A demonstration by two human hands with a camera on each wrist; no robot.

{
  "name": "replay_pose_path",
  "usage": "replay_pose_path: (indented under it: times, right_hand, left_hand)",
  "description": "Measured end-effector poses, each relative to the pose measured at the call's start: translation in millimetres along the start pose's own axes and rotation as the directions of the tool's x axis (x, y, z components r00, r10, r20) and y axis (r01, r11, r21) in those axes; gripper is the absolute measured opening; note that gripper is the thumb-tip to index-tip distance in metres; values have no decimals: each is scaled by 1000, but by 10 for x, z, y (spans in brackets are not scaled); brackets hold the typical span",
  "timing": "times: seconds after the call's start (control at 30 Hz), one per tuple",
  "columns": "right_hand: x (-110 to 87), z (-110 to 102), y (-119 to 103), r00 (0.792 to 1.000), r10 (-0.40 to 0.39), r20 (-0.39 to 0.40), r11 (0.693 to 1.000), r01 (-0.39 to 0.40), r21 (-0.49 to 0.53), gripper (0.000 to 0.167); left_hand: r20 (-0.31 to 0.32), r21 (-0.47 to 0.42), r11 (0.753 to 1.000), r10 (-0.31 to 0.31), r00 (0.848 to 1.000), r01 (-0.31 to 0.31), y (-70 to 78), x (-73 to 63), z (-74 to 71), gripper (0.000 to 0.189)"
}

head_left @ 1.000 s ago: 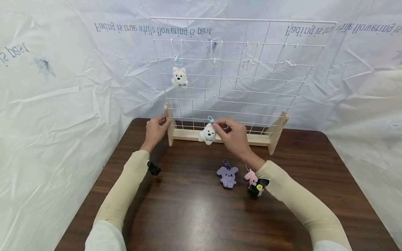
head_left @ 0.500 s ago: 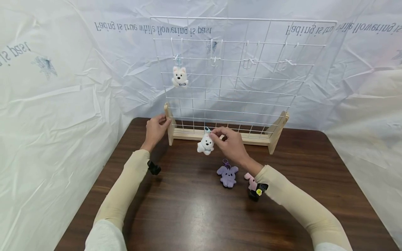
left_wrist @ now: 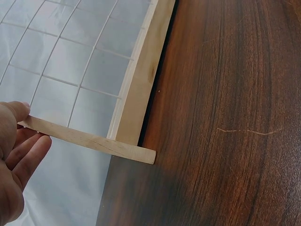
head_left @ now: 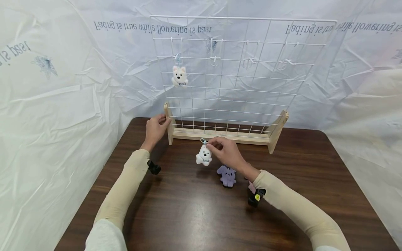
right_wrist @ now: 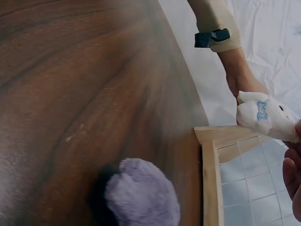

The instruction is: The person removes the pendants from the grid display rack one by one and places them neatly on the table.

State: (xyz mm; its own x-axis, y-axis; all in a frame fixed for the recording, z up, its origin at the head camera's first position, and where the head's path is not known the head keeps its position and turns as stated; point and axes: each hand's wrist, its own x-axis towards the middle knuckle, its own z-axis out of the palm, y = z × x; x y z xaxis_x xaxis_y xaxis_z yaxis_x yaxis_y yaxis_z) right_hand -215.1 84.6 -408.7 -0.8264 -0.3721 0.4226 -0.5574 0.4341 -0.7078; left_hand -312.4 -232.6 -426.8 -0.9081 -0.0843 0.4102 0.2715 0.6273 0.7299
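Observation:
My right hand (head_left: pixel 228 152) pinches a white plush dog keychain (head_left: pixel 204 156) near its top, above the table and in front of the rack; its pale blue clasp (head_left: pixel 203 141) sticks up beside the fingertips. In the right wrist view the same white plush (right_wrist: pixel 264 116) shows at the right edge by the fingers. My left hand (head_left: pixel 155 130) grips the left wooden end piece (head_left: pixel 169 124) of the white wire grid rack (head_left: pixel 232 93). In the left wrist view, thumb and fingers lie on either side of that wooden piece (left_wrist: pixel 89 139). Another white plush dog (head_left: pixel 179 76) hangs from the leftmost hook.
A purple plush keychain (head_left: pixel 227 176) lies on the dark wooden table (head_left: pixel 188 216). Beside it a pink plush (head_left: pixel 251 187) is mostly hidden by the right wrist's camera. Several white hooks line the upper grid, such as one hook (head_left: pixel 215 59) right of the hanging dog.
My right hand has moved down and toward me, slightly left, with the white plush dog, away from the grid. It now covers the purple plush's ring. My left hand has stayed in place.

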Motion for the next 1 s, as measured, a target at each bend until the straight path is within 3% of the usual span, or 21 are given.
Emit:
replay_pose_path:
  times: [0.6,1.0]
  right_hand:
    - [-260,185,217,996,44,74,999,-44,-11,4]
    - [-343,292,244,987,48,153,999,-47,-12,5]
  left_hand:
    - [1,-3,1000,-2,1000,2,-16,4,1,39]
    - [-7,-1,1000,-1,1000,1,-21,8,15,40]
